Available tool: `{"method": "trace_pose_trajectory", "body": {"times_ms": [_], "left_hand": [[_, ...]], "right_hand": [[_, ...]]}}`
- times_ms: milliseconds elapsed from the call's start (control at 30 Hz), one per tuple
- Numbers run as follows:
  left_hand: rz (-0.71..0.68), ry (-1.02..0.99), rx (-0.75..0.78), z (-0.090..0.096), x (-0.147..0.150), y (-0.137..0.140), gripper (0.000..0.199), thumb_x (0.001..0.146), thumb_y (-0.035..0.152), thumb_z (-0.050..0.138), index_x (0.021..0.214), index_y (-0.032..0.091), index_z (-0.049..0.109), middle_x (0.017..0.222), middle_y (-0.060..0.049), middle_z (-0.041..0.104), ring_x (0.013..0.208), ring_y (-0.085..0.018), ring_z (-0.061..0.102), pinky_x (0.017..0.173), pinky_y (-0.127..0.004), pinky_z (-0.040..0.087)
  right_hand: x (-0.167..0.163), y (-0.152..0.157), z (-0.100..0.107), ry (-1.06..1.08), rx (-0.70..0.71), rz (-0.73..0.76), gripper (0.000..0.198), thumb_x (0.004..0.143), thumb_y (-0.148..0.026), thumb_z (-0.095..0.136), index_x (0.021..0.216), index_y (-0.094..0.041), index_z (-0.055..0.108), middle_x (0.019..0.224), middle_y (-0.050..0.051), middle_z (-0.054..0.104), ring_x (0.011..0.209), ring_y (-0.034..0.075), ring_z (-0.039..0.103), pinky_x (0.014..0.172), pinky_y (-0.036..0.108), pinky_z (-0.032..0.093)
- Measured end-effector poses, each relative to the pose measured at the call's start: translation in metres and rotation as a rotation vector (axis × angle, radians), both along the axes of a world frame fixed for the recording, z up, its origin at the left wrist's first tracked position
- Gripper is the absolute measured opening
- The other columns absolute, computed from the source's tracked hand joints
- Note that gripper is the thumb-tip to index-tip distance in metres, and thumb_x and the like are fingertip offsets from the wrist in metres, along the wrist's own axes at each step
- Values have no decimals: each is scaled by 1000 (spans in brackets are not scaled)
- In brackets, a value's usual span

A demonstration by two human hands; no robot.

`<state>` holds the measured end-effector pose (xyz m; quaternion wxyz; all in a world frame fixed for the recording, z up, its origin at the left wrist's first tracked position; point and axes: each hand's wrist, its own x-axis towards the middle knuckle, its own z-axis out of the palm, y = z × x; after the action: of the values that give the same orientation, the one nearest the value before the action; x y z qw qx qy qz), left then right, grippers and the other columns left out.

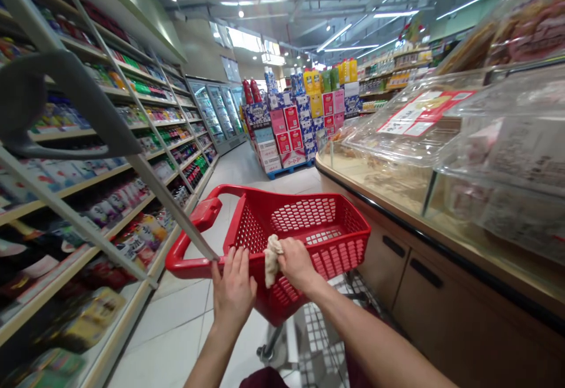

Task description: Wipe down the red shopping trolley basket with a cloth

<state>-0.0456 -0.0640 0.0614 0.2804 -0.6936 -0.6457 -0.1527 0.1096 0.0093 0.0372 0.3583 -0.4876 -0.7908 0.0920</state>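
A red plastic shopping cart with a perforated basket stands in front of me. My left hand is on its near rim, fingers laid over the edge and thumb against the outer side. Farther right along that rim, my right hand is closed around a crumpled cream-coloured cloth. The cloth hangs over the basket's outer wall. Beside my left fingers, a grey metal bar slants down to the rim. A dark grey handle is fixed higher up on this bar.
Shelves of packaged drinks line the left side. On the right, a display counter carries clear plastic food boxes. Stacked cartons on a blue pallet stand ahead, with glass-door coolers behind to the left.
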Motion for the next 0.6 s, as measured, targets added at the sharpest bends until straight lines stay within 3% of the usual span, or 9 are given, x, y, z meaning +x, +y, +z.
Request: {"method": "trace_pose_trajectory", "body": {"times_ms": [100,200,300,400,500,600], "left_hand": [[18,4,-25,-3,-2,3,48,72,16,37,119,9,46,125,-12,49,120,-26,36,104,-50,9],[52,10,-11,-6,2,3,51,71,19,39,120,7,44,126,-15,47,122,-27,34,104,-50,11],[78,24,-1,-6,6,2,53,70,20,40,121,6,43,126,-16,47,121,-27,34,104,-49,12],[58,61,-17,-6,7,1,51,71,18,39,121,6,43,126,-15,47,121,-26,35,104,-48,12],[55,84,-9,-6,4,-2,50,72,17,38,120,7,44,126,-14,47,120,-26,36,104,-47,12],[57,81,14,-7,5,-5,50,72,17,38,120,6,44,126,-14,48,121,-26,35,104,-48,11]], "right_hand": [[46,18,-20,41,6,-145,17,72,-10,45,82,-15,58,81,6,57,81,17,49,78,31,33],[73,28,-29,89,12,-228,30,73,-7,40,98,-14,56,98,10,56,91,18,49,82,32,34],[65,24,-30,69,71,-53,41,77,-11,42,117,-19,46,106,6,55,94,15,50,83,30,36],[47,15,-27,-42,133,120,47,75,-26,54,121,-25,43,114,6,52,101,19,47,91,40,30],[49,13,-27,-122,134,127,36,76,-24,54,113,-26,50,109,5,56,100,19,48,95,46,23],[80,22,-37,-148,167,161,30,81,-16,45,108,-25,54,109,5,57,101,17,48,94,41,26]]}}
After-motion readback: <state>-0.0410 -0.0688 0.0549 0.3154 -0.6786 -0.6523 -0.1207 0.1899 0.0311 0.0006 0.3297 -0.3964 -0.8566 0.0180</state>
